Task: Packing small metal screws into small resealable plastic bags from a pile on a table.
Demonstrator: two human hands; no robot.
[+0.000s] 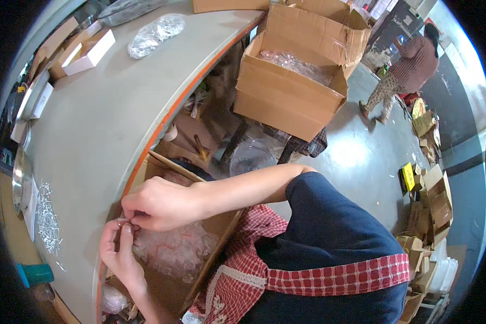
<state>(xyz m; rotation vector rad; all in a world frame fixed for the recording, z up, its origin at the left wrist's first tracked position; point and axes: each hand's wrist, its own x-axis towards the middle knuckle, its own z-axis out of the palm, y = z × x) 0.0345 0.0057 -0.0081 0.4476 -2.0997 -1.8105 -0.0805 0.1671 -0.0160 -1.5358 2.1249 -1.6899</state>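
My left hand point(121, 254) and my right hand point(159, 205) meet at the table's edge, fingertips pinched together. Between them is a small piece, too small and covered to name. Below my hands, an open cardboard box point(225, 229) holds many small transparent plastic pieces point(181, 251), some with reddish marks. A heap of small silvery metal pins or screws point(48, 218) lies on the grey table point(94, 129), left of my hands.
A green cup point(36, 274) stands at the table's near left. Beyond my right arm, a large open carton point(289, 100) contains transparent plastic. A plastic bag point(155, 35) and white box point(92, 53) rest farther along the table. Another person point(410, 65) walks at the far right.
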